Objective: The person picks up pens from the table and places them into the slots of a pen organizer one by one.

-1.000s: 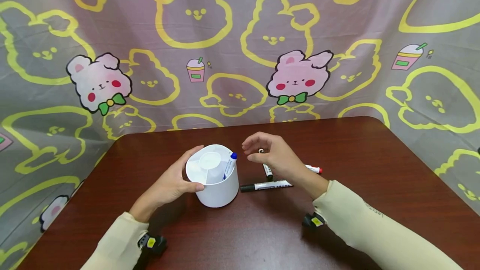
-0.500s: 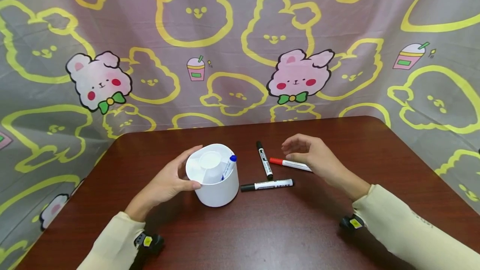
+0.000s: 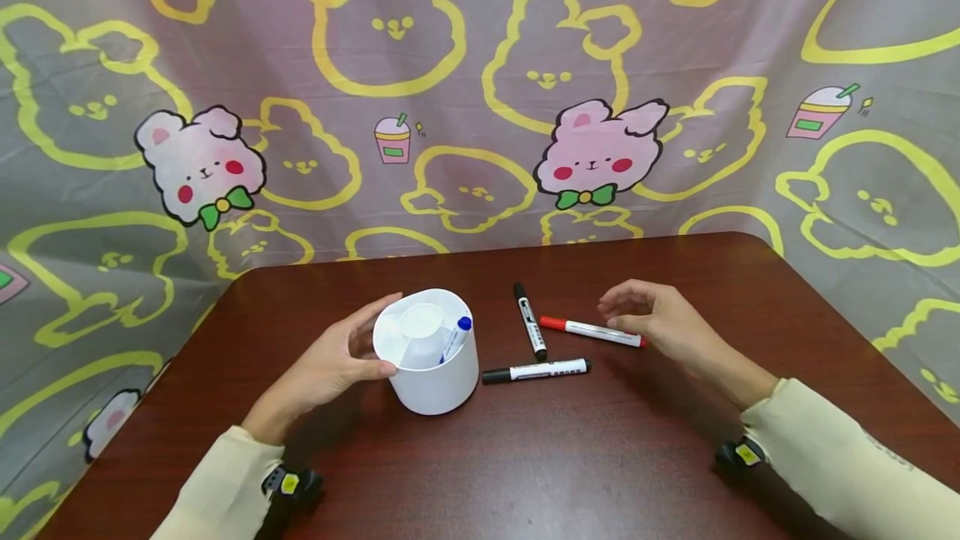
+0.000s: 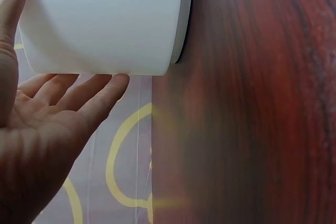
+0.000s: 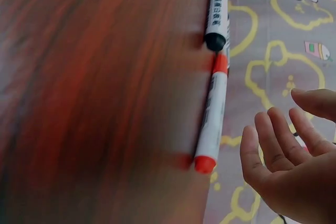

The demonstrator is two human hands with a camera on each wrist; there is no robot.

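My left hand [image 3: 326, 365] holds a round white pen holder [image 3: 438, 390] from its left side, thumb near the front of the rim and fingers round the back. Those fingers [image 4: 105, 95] lie along the white wall in the left wrist view. Inside the divided top leans a blue-capped marker [image 3: 455, 342]. Right of the holder, my right hand [image 3: 675, 327] hovers with loosely bent fingers and nothing in them. It is nearest to the white end of a red-capped marker [image 3: 600, 332], which lies on the table and shows apart from the fingers in the right wrist view.
Two black-capped markers lie between holder and red marker: one marker [image 3: 530, 322] points away from me, the other marker [image 3: 536, 371] lies crosswise in front. The dark red-brown table [image 3: 525, 473] ends at a patterned curtain [image 3: 480, 107] behind and on both sides.
My right hand has moved away from the holder to the right, uncovering the red and black markers. The left hand stays at the holder, while the blue-capped marker has settled slightly lower.
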